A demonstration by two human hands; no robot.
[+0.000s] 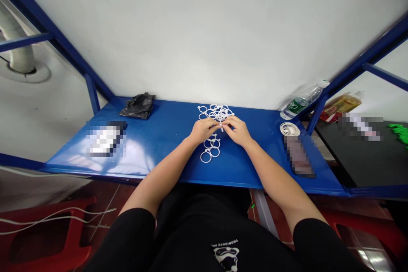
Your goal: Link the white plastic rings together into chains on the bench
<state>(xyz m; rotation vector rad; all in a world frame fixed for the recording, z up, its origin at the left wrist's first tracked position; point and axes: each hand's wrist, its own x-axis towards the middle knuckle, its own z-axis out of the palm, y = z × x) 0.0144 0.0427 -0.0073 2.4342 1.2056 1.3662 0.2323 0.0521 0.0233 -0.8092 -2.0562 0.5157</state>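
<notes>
Over the middle of the blue table, my left hand (204, 130) and my right hand (238, 130) meet with fingertips pinched together. Between them is a small white plastic piece (221, 125), mostly covered by the fingers, so its full shape is hidden. Just beyond the fingers lies a loose pile of white plastic rings (214, 114), each with a small knob or eyelet on its rim, like curtain rings. A smaller group of the same rings (205, 156) lies on the near side, below my left hand, some overlapping.
On the blue table (165, 136), a crumpled black plastic bag (139, 105) and a blurred-out item (106, 139) are at left. To the right stand a leaning water bottle (301, 102), a white coiled roll (290, 129) and another blurred item (298, 156). Blue frame bars flank both sides.
</notes>
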